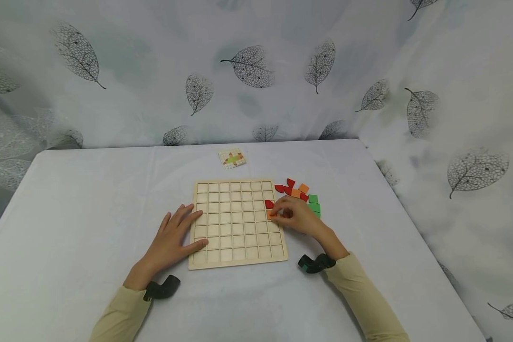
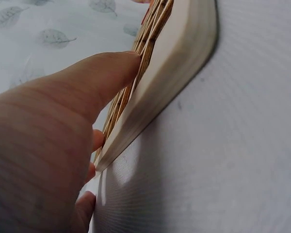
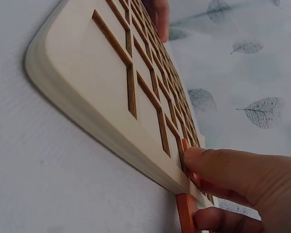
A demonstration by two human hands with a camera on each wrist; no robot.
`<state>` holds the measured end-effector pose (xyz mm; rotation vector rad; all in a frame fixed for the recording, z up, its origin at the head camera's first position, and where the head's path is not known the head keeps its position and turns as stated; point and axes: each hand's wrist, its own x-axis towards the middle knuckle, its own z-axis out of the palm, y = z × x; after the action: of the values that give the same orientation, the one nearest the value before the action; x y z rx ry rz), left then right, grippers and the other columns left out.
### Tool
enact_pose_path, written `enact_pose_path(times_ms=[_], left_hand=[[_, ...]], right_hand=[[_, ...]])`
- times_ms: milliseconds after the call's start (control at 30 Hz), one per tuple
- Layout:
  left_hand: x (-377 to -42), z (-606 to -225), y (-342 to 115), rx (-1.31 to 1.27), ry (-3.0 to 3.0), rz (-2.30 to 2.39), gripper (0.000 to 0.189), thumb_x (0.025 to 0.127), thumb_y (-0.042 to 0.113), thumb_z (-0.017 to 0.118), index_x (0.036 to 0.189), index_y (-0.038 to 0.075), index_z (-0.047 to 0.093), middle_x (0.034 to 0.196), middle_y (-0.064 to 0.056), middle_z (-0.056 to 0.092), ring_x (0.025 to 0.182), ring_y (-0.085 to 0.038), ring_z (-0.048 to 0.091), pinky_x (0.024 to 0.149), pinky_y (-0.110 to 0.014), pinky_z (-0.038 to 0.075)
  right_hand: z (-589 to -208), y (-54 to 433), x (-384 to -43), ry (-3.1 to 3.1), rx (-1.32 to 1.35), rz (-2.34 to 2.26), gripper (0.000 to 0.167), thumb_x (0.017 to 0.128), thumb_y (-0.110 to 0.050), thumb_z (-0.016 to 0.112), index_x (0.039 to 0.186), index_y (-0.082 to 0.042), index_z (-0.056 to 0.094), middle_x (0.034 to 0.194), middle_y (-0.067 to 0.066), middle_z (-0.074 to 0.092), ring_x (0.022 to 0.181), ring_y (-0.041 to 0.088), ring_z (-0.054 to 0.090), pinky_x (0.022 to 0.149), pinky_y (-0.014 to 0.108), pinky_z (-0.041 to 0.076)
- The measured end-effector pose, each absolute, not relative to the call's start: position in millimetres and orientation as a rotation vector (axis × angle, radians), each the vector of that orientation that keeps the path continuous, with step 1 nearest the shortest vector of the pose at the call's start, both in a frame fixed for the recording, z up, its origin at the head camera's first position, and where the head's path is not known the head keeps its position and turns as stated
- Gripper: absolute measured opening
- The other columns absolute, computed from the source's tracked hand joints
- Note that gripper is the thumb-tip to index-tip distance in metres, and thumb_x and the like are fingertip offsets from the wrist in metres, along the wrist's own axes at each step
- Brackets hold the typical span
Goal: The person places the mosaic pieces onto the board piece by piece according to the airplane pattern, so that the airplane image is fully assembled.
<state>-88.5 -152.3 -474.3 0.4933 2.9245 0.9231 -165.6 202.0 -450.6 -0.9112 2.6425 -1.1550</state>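
Observation:
A wooden grid board [image 1: 225, 218] with square recesses lies on the white table. Fingers spread, my left hand [image 1: 171, 240] rests on its left edge; in the left wrist view the thumb [image 2: 106, 73] lies on the rim. My right hand [image 1: 297, 216] pinches an orange square tile [image 1: 270, 215] at the board's right-hand column. In the right wrist view this tile [image 3: 185, 144] stands tilted under the thumb. A red quarter-circle tile [image 1: 269, 204] sits on the board just beyond it. Another orange tile [image 3: 186, 213] shows by the board's side, near my lower fingers.
Loose red quarter-circle tiles [image 1: 290, 182], orange squares [image 1: 303, 188] and green squares [image 1: 314, 207] lie right of the board, partly behind my right hand. A small pattern card [image 1: 232, 158] lies beyond the board. Leaf-printed cloth [image 1: 256, 109] hangs behind the table.

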Motion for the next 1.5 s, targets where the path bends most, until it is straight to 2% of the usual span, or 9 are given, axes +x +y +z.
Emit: enact_pose_path(times_ms=[667,967,1233,1500], left_hand=[[-89,-476,-150,0.505,2.949,0.919,0.077,0.086,0.048,0.069,0.147,0.011,0.042,0.156,-0.015,0.029,0.147,-0.037,0.017,0.117,-0.057,0.006],[-90,-477,-151,0.479,2.925,0.89,0.078,0.086,0.049,0.069,0.148,0.012,0.04,0.157,-0.014,0.027,0.148,-0.036,0.015,0.118,-0.056,0.004],[-88,-480,-152,0.526,2.97,0.946,0.076,0.086,0.047,0.069,0.147,0.011,0.042,0.155,-0.016,0.031,0.146,-0.038,0.019,0.117,-0.058,0.005],[-90,-478,-153,0.498,2.933,0.911,0.078,0.086,0.049,0.07,0.148,0.013,0.04,0.157,-0.014,0.027,0.147,-0.037,0.016,0.118,-0.056,0.004]], right_hand=[[-452,207,-165,2.65,-0.942,-1.222,0.009,0.087,-0.007,0.073,0.095,-0.004,0.073,0.098,0.008,0.064,0.067,0.012,0.048,0.058,0.021,0.042],[-451,213,-166,2.67,-0.93,-1.211,0.008,0.088,-0.007,0.071,0.096,-0.006,0.073,0.095,0.004,0.065,0.066,0.012,0.048,0.058,0.021,0.043],[-454,217,-169,2.74,-0.915,-1.231,0.012,0.088,-0.004,0.071,0.1,-0.002,0.071,0.093,0.008,0.065,0.068,0.014,0.051,0.058,0.023,0.044],[-456,214,-172,2.831,-0.845,-1.191,0.013,0.088,-0.003,0.069,0.101,-0.001,0.07,0.097,0.009,0.064,0.069,0.014,0.053,0.061,0.024,0.047]])
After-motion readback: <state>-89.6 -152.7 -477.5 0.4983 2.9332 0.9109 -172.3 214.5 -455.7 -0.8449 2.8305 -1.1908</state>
